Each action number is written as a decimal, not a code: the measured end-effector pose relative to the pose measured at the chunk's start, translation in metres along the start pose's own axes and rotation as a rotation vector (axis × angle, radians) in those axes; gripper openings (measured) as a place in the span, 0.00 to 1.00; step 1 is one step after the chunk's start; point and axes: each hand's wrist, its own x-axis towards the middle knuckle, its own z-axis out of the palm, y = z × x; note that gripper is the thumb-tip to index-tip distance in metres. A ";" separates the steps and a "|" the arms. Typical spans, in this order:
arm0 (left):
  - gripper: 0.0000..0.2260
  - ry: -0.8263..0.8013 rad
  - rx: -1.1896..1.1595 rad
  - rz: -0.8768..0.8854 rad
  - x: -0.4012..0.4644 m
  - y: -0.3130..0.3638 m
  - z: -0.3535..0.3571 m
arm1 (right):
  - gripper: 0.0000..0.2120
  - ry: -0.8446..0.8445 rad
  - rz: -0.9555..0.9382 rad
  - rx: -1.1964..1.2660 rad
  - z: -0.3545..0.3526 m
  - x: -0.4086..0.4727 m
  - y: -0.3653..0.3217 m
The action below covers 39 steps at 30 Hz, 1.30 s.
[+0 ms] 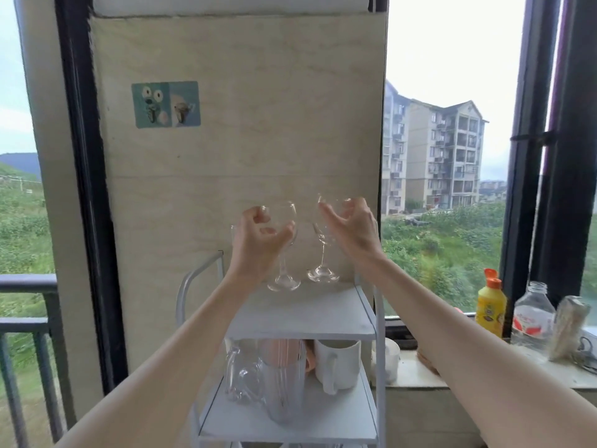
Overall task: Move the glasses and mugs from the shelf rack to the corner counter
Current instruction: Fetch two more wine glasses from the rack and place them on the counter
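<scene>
Two clear stemmed wine glasses stand on the top shelf of a white metal shelf rack (323,318). My left hand (258,240) is curled around the bowl of the left wine glass (284,279). The bowl of the right wine glass (323,270) is wrapped by my right hand (350,224). Both glass feet look level with the shelf surface. On the second shelf sit a clear glass mug (240,375), a tall clear pitcher (284,392) and a white mug (339,362), with a pink cup (279,350) behind them.
The rack stands against a beige pillar between windows. To its right a stone counter ledge (413,373) holds a white cup (387,357), a yellow bottle (491,307), a clear plastic bottle (533,318) and a wrapped jar (570,324). A dark railing (29,318) is at left.
</scene>
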 end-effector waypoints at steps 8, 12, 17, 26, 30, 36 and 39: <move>0.22 -0.176 -0.188 -0.011 -0.091 0.053 -0.006 | 0.07 0.130 -0.112 0.171 -0.087 -0.096 -0.031; 0.24 -0.391 -0.298 -0.079 -0.154 0.071 0.009 | 0.14 0.127 -0.017 0.127 -0.135 -0.156 -0.020; 0.39 -0.563 -0.535 -0.220 -0.211 0.119 0.032 | 0.19 0.227 0.110 0.068 -0.213 -0.214 -0.007; 0.39 -0.885 -0.608 -0.224 -0.352 0.217 0.141 | 0.16 0.448 0.289 0.054 -0.425 -0.326 -0.004; 0.17 -1.031 -0.673 -0.203 -0.438 0.286 0.210 | 0.11 0.509 0.361 0.015 -0.536 -0.388 -0.012; 0.23 -1.186 -0.807 -0.145 -0.573 0.406 0.297 | 0.09 0.645 0.383 -0.173 -0.706 -0.482 -0.032; 0.25 -1.288 -0.850 -0.181 -0.636 0.456 0.331 | 0.09 0.705 0.426 -0.070 -0.782 -0.525 -0.043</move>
